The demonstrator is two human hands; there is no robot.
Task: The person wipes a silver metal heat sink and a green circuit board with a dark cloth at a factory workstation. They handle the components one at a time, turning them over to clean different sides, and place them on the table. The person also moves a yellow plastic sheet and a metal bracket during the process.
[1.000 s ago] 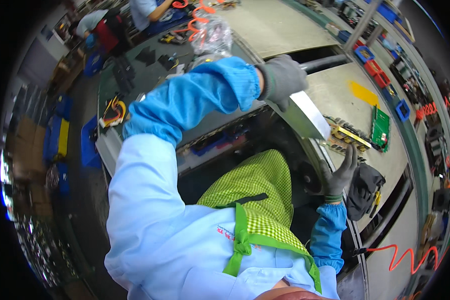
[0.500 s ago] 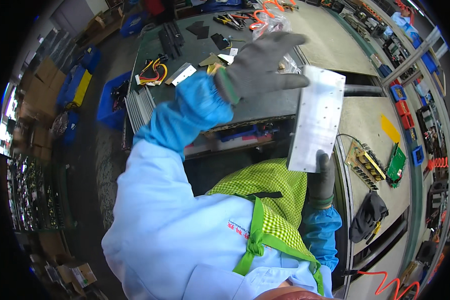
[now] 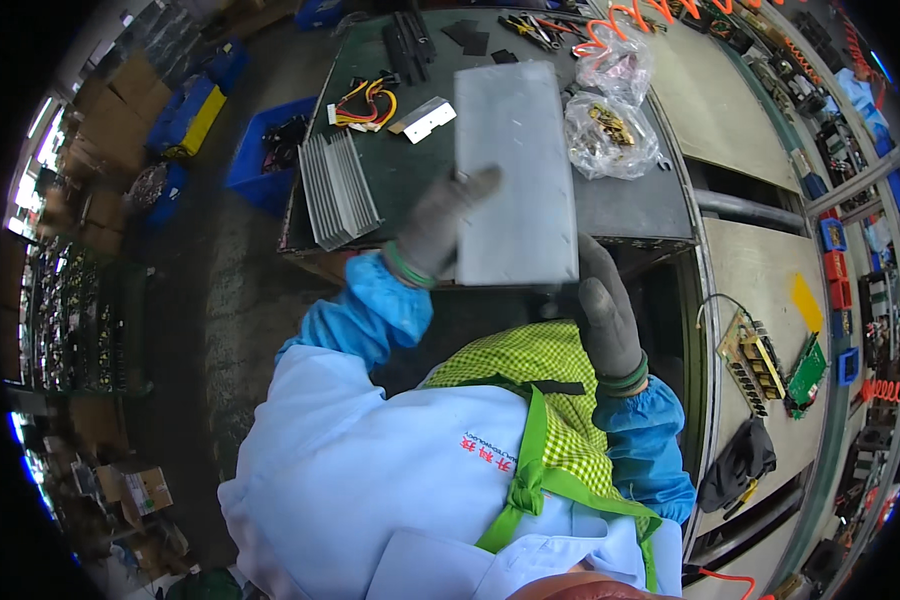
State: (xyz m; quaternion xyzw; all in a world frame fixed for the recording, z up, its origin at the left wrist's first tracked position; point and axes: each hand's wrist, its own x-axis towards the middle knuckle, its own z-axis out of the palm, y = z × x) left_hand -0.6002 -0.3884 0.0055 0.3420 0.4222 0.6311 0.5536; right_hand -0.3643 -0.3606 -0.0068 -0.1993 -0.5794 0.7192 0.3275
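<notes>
Swung over from the person's right side half a second ago, the flat grey rectangular metal plate [image 3: 515,170] now sits in front of the chest, held lengthwise over the near edge of the dark green workbench [image 3: 630,205].

Nearest, the right hand in a grey knit glove [image 3: 606,312] props the plate's lower right corner, fingers pressed together and pointing up along its edge. The left hand in a matching grey glove [image 3: 438,222] clamps the plate's left edge, thumb across the face and fingers hidden behind.

As far as I can judge, the plate is lifted and carried but not yet set down; placing it remains.

Beyond the hands, the bench offers limited open room: a ribbed grey aluminium heat sink [image 3: 338,190] lies just left of the plate, a clear plastic bag of small parts [image 3: 608,135] just right, and a bundle of red and yellow wires [image 3: 362,102] farther back. The bench's right edge drops to a gap before the beige side table [image 3: 760,280].
</notes>
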